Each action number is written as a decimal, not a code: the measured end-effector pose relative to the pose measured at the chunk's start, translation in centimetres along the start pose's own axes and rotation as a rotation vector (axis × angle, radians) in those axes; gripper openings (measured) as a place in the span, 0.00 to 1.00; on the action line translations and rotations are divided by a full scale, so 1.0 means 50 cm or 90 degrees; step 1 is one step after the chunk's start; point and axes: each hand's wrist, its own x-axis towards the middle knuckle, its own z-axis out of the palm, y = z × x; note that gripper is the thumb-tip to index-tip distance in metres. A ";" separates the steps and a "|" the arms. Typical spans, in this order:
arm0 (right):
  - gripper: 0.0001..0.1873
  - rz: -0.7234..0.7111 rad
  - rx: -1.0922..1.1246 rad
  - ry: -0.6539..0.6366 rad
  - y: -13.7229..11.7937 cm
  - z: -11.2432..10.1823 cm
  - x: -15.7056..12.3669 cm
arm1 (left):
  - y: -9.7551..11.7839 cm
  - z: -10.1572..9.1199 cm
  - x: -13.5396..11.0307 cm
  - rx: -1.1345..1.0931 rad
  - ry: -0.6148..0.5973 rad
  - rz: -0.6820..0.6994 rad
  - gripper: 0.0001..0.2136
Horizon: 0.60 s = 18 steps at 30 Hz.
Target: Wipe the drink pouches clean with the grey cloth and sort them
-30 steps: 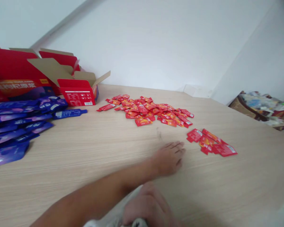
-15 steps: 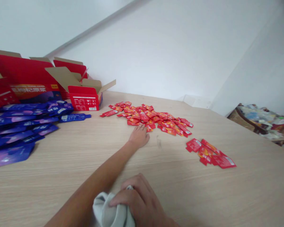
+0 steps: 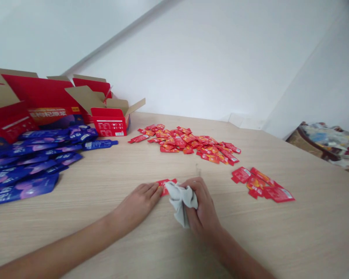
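Red sachet (image 3: 164,183) touched by flattened left hand (image 3: 138,199); grey cloth (image 3: 180,199) clenched in right hand (image 3: 203,211); sachet heap (image 3: 189,143) well apart, far side.

A pale wood-grain laminate tabletop (image 3: 279,240) is filling the lower view and meeting plain white painted walls (image 3: 209,58) at its far edge, under soft even light, while a brown clutter-covered furniture piece (image 3: 322,141) is standing beyond the right edge.
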 end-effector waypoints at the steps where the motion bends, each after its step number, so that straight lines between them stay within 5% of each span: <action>1: 0.24 0.004 -0.001 0.003 0.003 -0.002 0.001 | -0.002 -0.008 -0.039 0.004 -0.004 0.006 0.22; 6: 0.19 0.029 -0.023 0.017 0.014 -0.005 0.004 | -0.009 -0.052 -0.140 -0.026 -0.006 0.069 0.30; 9: 0.16 0.059 -0.030 0.020 0.022 -0.003 0.003 | 0.000 -0.070 -0.136 -0.087 0.007 0.106 0.30; 14: 0.12 0.098 -0.039 0.015 0.036 -0.003 0.003 | 0.022 -0.078 -0.127 -0.151 0.065 0.082 0.14; 18: 0.10 0.117 -0.043 -0.005 0.048 -0.003 0.004 | 0.038 -0.103 -0.152 -0.128 0.133 0.079 0.16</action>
